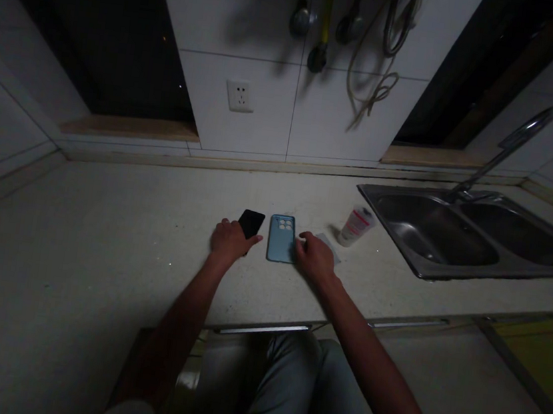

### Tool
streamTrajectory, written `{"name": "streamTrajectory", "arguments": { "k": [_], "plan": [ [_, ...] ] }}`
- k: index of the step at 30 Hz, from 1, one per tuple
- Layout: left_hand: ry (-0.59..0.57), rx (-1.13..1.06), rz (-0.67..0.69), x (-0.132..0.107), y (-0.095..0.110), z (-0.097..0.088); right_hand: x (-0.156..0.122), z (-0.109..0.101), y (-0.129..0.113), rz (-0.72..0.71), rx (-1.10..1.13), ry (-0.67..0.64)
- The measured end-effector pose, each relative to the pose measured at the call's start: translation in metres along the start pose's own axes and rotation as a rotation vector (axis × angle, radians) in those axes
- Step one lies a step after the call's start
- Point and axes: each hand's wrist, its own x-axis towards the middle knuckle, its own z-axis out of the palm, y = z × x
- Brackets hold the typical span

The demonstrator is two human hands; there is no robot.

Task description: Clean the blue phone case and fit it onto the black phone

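My left hand [229,240] is closed around a black smartphone [253,221], its fingers over the left side and the thumb along the right. The phone is tilted a little to the right at the countertop. Just right of it lies a blue phone case [281,242], its camera cutouts at the far end. My right hand [315,255] rests beside the case, fingers loosely bent, with a gap between index finger and thumb. Its thumb is at the case's right edge; whether they touch is hard to make out. A pale grey sheet [328,243] lies partly under this hand.
A plastic cup [356,226] with red print stands right of my right hand. Further right is a double steel sink [435,230] with a tall faucet [502,151]. Behind the countertop [117,228], the tiled wall bears a socket [240,96] and hanging pipes [321,44].
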Motion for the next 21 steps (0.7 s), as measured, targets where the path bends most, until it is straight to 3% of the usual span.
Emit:
{"name": "streamTrajectory", "arguments": {
  "k": [5,8,13,17,21],
  "plan": [
    [0.026,-0.056,-0.013,0.000,-0.003,-0.006,-0.010,-0.012,0.021,0.119,-0.064,0.134],
    [0.123,-0.096,0.013,0.000,-0.001,-0.010,-0.023,-0.014,0.031,0.125,-0.150,0.092],
    [0.347,-0.283,0.245,0.002,0.007,-0.005,-0.033,-0.014,0.042,0.123,-0.147,0.082],
    [0.522,-0.505,0.486,0.000,0.015,0.009,-0.029,-0.012,0.053,0.070,0.091,0.188],
    [0.475,-0.690,0.642,-0.012,0.028,0.017,-0.021,-0.007,0.058,0.008,0.569,0.324]
  ]
}}
